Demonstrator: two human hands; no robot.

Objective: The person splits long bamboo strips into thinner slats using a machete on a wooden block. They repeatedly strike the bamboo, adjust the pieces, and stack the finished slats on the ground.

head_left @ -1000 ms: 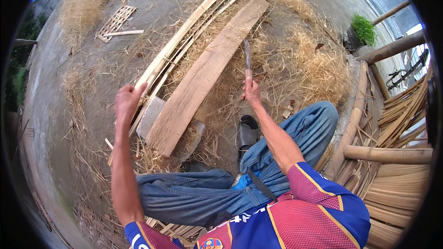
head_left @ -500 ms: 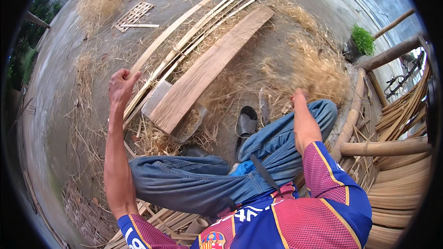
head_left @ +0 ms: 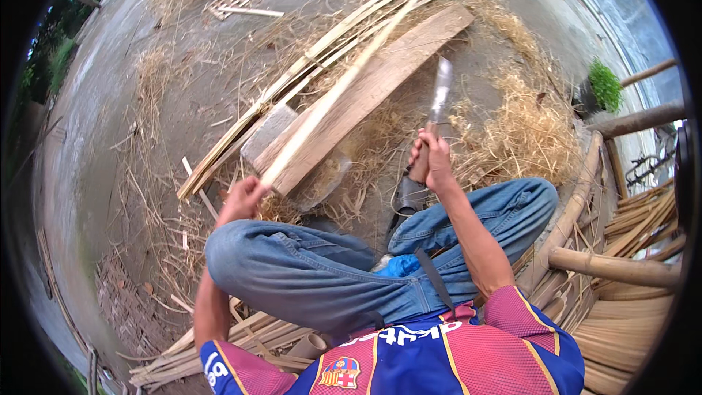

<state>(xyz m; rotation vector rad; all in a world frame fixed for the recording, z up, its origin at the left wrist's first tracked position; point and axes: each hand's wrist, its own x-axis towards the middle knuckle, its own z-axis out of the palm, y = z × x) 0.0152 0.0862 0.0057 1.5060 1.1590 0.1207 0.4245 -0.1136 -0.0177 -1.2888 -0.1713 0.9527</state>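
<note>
Bamboo strip (head_left: 344,80) in closed left hand (head_left: 245,196), long knife (head_left: 437,99) gripped in right hand (head_left: 433,155).

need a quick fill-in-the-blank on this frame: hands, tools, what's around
1. The right hand grips the handle of a ____, blade pointing up.
2. The left hand holds the near end of a long bamboo ____.
3. The wooden plank rests its near end on a grey ____.
4. The potted plant stands to the person's ____.

Missing words: knife; strip; block; right
</note>
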